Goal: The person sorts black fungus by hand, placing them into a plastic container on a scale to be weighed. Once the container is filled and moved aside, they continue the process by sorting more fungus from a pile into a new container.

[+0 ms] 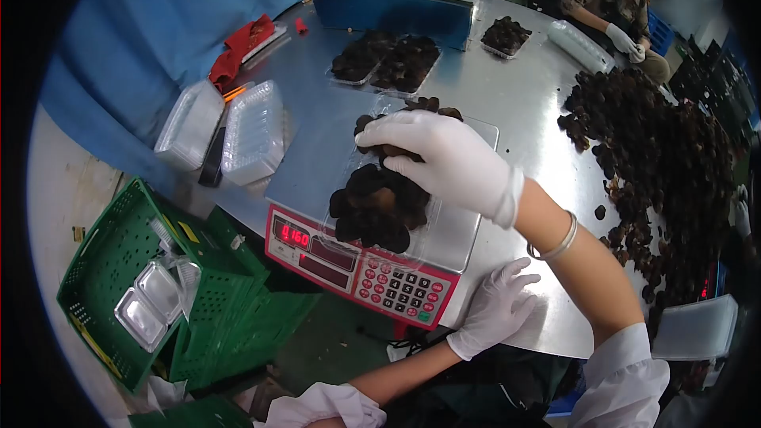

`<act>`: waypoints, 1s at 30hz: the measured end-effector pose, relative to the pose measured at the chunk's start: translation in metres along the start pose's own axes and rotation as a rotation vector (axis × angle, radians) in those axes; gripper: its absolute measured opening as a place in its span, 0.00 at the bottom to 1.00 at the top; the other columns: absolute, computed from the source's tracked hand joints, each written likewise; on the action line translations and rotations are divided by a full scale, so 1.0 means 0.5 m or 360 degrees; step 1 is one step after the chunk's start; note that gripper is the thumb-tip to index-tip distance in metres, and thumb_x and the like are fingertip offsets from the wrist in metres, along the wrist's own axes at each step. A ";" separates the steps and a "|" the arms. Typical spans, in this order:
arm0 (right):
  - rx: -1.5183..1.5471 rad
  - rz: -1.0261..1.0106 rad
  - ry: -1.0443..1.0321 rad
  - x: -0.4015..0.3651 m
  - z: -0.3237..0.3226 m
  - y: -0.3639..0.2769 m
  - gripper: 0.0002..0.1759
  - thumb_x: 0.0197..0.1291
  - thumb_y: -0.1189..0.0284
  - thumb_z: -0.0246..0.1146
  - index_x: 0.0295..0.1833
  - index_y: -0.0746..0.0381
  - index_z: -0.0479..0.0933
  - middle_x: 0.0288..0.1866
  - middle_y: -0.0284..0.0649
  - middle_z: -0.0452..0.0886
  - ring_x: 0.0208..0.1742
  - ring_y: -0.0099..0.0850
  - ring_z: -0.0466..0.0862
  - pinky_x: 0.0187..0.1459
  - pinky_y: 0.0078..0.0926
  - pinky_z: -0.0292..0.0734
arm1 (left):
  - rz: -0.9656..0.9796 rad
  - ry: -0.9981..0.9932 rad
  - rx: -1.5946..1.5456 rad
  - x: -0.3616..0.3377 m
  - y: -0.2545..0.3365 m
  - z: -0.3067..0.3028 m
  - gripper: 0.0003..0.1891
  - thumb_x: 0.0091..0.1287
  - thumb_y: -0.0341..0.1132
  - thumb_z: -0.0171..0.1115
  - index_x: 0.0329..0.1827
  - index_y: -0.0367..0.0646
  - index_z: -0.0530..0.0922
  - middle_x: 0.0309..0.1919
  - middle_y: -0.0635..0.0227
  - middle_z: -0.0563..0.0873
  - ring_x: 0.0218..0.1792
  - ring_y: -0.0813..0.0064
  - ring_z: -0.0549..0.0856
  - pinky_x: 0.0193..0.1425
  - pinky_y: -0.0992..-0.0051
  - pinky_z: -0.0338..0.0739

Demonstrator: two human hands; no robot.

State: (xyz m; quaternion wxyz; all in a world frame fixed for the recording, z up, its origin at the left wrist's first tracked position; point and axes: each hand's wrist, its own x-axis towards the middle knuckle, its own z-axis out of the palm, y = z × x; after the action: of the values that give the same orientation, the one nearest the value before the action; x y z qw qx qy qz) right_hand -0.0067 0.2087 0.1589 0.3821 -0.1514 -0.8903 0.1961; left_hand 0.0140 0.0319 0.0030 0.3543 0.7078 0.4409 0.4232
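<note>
A red digital scale (361, 273) reads 0.160. On its plate lies a clear plastic tray (436, 218) with dark, fungus-like pieces (376, 206) in it. My right hand (444, 154), in a white glove, is over the far part of the tray, its fingers curved round dark pieces there. My left hand (499, 305), also gloved, rests at the table edge to the right of the scale, fingers apart and holding nothing. Beyond the scale are two filled trays (404, 63) side by side, and a smaller filled one (505, 37) stands further right.
Stacked empty trays (254, 135) stand at the left near a red cloth (242, 47). A green crate (214, 285) is at lower left. A large dark heap (650, 150) covers the right side. Behind it sits a person (610, 16) in gloves. A blue box (396, 12) stands behind.
</note>
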 end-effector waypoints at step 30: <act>-0.0034 0.1346 -0.0063 -0.277 -0.156 0.042 0.17 0.64 0.83 0.61 0.57 0.64 0.83 0.35 0.30 0.77 0.37 0.19 0.71 0.43 0.18 0.73 | 0.0136 0.0026 -0.0166 -0.012 -0.014 0.011 0.19 0.67 0.36 0.66 0.61 0.50 0.79 0.66 0.65 0.76 0.65 0.57 0.75 0.71 0.58 0.67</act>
State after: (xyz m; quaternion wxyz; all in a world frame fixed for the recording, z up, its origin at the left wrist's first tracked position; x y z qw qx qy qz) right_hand 0.1449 0.1875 0.1122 0.2492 -0.5037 -0.7588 0.3293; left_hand 0.0151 0.0281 -0.0069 0.3685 0.7031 0.3905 0.4662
